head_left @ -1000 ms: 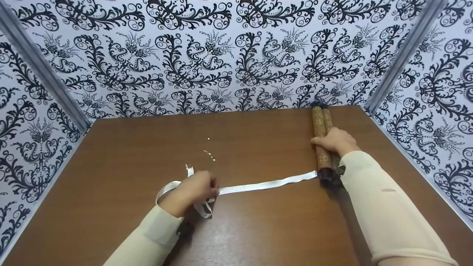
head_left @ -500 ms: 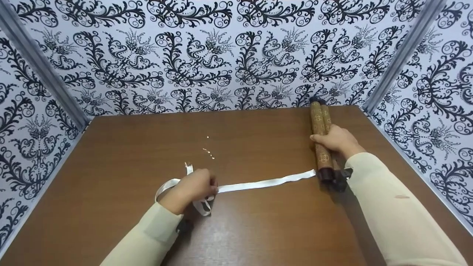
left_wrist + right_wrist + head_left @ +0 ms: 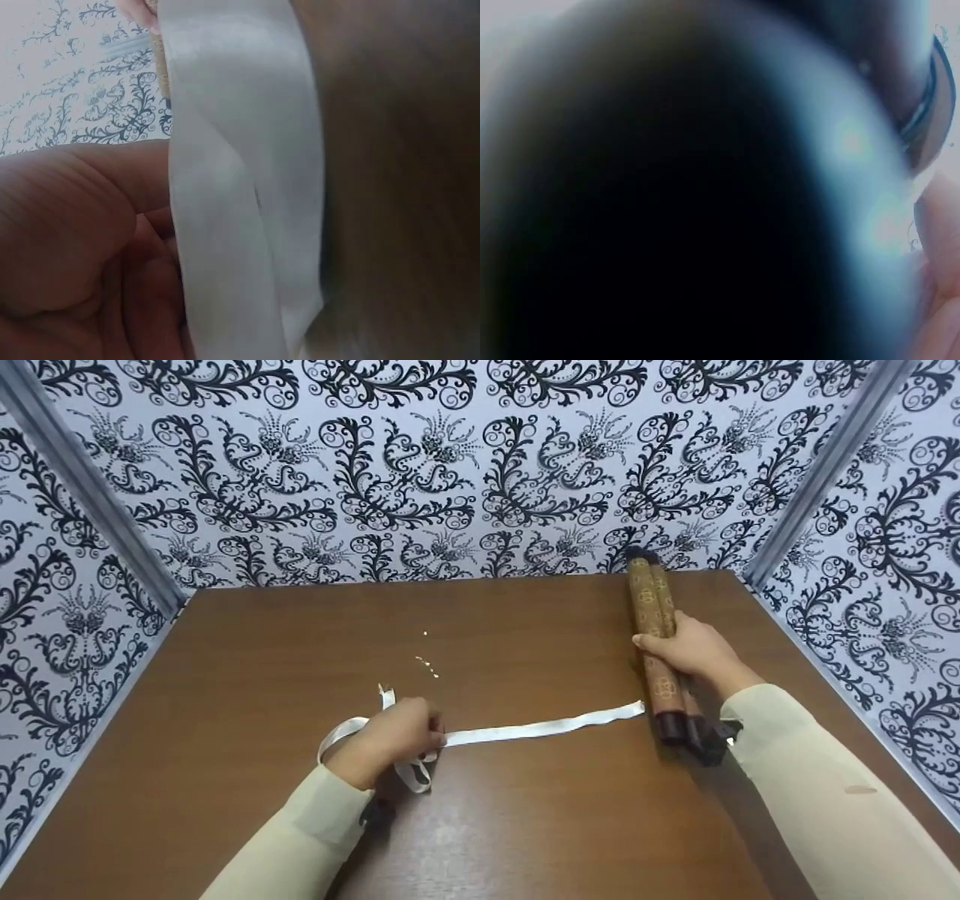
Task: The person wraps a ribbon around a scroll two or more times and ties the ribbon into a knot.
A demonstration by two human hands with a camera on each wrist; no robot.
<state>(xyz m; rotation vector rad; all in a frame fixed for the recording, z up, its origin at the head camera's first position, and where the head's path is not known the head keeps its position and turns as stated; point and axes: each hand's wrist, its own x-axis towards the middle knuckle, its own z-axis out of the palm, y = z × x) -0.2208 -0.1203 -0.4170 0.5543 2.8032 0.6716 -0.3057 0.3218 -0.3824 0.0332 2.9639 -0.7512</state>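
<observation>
My right hand [image 3: 694,649] grips a gold-brown patterned scroll [image 3: 646,596], thumb across its top. It is rolled up on two rods side by side with dark end knobs, and it lies lengthwise away from me. On the left, my left hand [image 3: 401,731] pinches a white ribbon [image 3: 540,729]. One stretch of ribbon runs right to end just beside the scroll, while loops bunch around and under the left hand. In the left wrist view the ribbon [image 3: 232,180] hangs close before the palm. A dark blurred knob [image 3: 667,210] fills most of the right wrist view.
A few tiny white scraps [image 3: 427,664] lie mid-table on the brown wooden table [image 3: 300,637]. Black-and-white patterned walls [image 3: 480,472] close off the back and both sides, with grey strips at the corners. The scroll's far end reaches near the back wall.
The right hand has tilted the scroll, its near end shifting slightly right and toward me; the right forearm has moved right. The left hand and ribbon look nearly unchanged.
</observation>
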